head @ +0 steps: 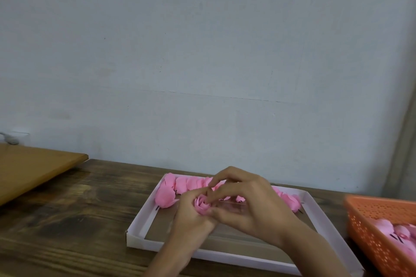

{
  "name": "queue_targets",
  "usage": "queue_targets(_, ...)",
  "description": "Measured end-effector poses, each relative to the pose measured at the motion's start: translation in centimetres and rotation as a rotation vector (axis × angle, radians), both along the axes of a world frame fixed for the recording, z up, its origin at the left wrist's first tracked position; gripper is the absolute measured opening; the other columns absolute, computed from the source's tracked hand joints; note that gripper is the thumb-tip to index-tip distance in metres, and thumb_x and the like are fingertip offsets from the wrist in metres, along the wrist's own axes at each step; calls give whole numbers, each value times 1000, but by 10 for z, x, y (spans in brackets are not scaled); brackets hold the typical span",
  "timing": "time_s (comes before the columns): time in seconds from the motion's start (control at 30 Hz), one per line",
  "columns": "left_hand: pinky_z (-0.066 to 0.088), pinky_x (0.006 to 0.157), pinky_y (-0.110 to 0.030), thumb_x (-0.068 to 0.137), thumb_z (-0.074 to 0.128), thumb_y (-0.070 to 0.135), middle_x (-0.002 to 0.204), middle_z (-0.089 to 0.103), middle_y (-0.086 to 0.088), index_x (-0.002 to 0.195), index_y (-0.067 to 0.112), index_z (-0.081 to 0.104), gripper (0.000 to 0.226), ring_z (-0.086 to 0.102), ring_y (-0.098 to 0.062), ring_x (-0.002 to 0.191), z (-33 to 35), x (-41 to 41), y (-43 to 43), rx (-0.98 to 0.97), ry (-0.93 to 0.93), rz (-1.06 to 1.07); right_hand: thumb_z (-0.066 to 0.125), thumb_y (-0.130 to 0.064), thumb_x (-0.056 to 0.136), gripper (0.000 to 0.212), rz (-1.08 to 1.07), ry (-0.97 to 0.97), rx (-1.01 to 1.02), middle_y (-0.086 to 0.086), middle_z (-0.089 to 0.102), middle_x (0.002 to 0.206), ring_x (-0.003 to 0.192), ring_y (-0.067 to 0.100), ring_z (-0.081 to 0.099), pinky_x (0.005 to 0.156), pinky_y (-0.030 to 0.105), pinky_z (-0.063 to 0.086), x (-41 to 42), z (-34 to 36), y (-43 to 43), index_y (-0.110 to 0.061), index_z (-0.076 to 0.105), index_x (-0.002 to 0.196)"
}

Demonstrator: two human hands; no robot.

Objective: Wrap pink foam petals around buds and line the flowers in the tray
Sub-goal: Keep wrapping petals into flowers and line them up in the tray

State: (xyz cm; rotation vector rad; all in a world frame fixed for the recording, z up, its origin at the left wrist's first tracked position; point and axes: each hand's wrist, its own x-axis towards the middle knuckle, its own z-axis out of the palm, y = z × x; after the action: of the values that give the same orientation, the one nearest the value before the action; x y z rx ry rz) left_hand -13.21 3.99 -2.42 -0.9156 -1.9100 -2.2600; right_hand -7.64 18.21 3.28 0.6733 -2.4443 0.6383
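Above the white tray [144, 227], both my hands hold one pink foam flower [202, 205]. My left hand [191, 218] cups it from below with curled fingers. My right hand [245, 200] pinches its petals from the right and from above. Along the tray's far side lies a row of finished pink flowers [180, 184], with one more flower [165, 198] at the left end, its dark stem showing. Part of the row is hidden behind my hands.
An orange perforated basket [369, 227] at the right holds pink buds and petals [396, 231]. The tray sits on a dark wooden table [67, 220]. A lighter wooden board [33, 171] lies at the left. A pale wall stands close behind.
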Motion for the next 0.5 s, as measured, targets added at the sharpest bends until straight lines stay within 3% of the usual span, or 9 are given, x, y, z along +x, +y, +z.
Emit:
queue_targets(0.17, 39, 46, -13, 56, 70, 31, 54, 57, 4, 63, 8, 68, 24, 51, -1, 50, -5, -4, -5, 1, -63, 22, 68, -52, 92, 22, 0, -63, 52, -24, 59, 122, 92, 8, 65, 78, 33, 53, -2, -3, 0, -39, 81, 104)
queue_targets(0.27, 36, 45, -19, 74, 70, 6, 56, 50, -8, 69, -7, 59, 18, 45, -12, 52, -7, -7, -5, -6, -106, 58, 68, -51, 93, 20, -6, -106, 72, -26, 56, 126, 100, 7, 64, 83, 32, 53, -5, -6, 0, -42, 79, 107)
queue_targets(0.33, 38, 46, -24, 87, 66, -1, 54, 49, -11, 67, -5, 61, 21, 45, -17, 50, -7, -9, -4, 15, -172, 97, 70, -50, 90, 19, -16, -126, -145, -24, 58, 124, 105, 8, 65, 85, 29, 54, -7, -9, -4, -42, 77, 106)
queue_targets(0.4, 45, 51, -26, 90, 62, -6, 54, 45, -10, 58, 7, 52, 36, 47, -18, 54, -4, -12, -7, 220, -332, 52, 75, -36, 89, 15, -64, -166, -453, -19, 63, 115, 102, 8, 67, 82, 29, 58, -9, -13, -13, -37, 71, 103)
queue_targets(0.5, 55, 64, -35, 80, 71, 12, 78, 51, -15, 67, 13, 49, 26, 61, -28, 75, 2, -16, -13, 513, -571, -147, 80, -22, 85, 25, -113, -305, -558, -15, 71, 102, 90, 6, 70, 78, 23, 58, -12, -24, -32, -32, 64, 102)
